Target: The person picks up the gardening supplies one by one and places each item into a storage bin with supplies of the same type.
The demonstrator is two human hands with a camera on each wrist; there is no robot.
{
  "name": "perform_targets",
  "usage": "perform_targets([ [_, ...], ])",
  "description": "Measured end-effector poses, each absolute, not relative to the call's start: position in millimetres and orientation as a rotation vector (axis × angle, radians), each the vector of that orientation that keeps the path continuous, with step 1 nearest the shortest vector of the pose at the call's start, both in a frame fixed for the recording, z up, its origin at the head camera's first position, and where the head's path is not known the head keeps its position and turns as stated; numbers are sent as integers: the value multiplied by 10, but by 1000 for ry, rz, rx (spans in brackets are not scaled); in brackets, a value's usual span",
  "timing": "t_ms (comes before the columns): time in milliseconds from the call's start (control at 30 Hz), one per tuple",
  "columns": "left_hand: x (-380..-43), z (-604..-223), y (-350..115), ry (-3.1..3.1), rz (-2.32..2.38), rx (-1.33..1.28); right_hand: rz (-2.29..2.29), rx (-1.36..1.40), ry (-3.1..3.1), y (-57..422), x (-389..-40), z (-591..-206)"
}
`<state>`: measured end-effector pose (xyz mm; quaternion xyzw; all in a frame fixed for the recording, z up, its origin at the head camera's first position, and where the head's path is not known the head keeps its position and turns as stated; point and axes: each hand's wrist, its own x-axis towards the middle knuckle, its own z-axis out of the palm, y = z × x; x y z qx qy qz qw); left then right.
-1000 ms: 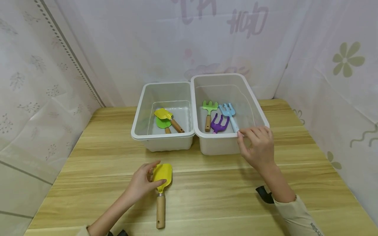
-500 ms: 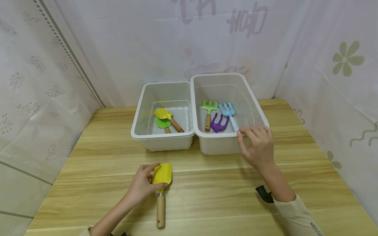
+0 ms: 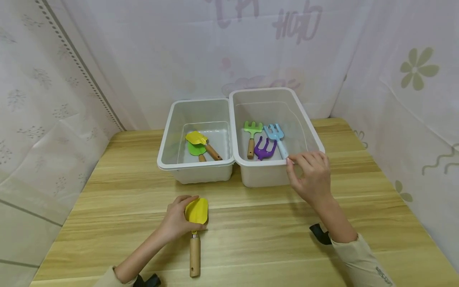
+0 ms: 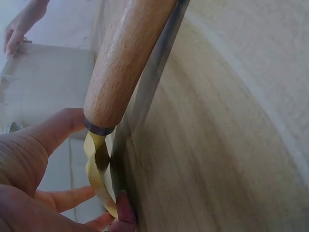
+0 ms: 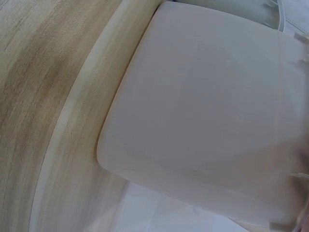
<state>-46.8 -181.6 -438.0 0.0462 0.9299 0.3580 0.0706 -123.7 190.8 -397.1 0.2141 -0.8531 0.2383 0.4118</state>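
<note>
A yellow hand trowel (image 3: 196,211) lies on the table with its wooden handle toward the person. My left hand (image 3: 177,217) holds it across the blade, thumb near the neck and fingers round the far side. Up close in the left wrist view, the fingers (image 4: 72,197) curl at the blade's edge below the wooden handle (image 4: 126,63). My right hand (image 3: 312,175) pinches the front rim of the right-hand white bin (image 3: 265,175). Inside that bin lie a green hand fork (image 3: 253,128), a purple one and a light blue hand fork (image 3: 274,132).
The left white bin (image 3: 204,174) stands against the right one and holds a yellow trowel (image 3: 196,138) lying over a green trowel (image 3: 196,150). Both bins stand on the wooden table (image 3: 265,231), near a printed curtain (image 3: 150,59) at the back.
My left hand has closed in on the trowel's blade, its thumb reaching farther across the neck. The right hand stays at the bin's rim. The head view has shifted slightly.
</note>
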Motion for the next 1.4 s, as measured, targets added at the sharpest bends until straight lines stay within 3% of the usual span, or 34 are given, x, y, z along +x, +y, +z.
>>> perform_targets([
  [1400, -527, -4282, -1882, 2743, 1307, 27, 619, 535, -2113, 1905, -1254, -3995],
])
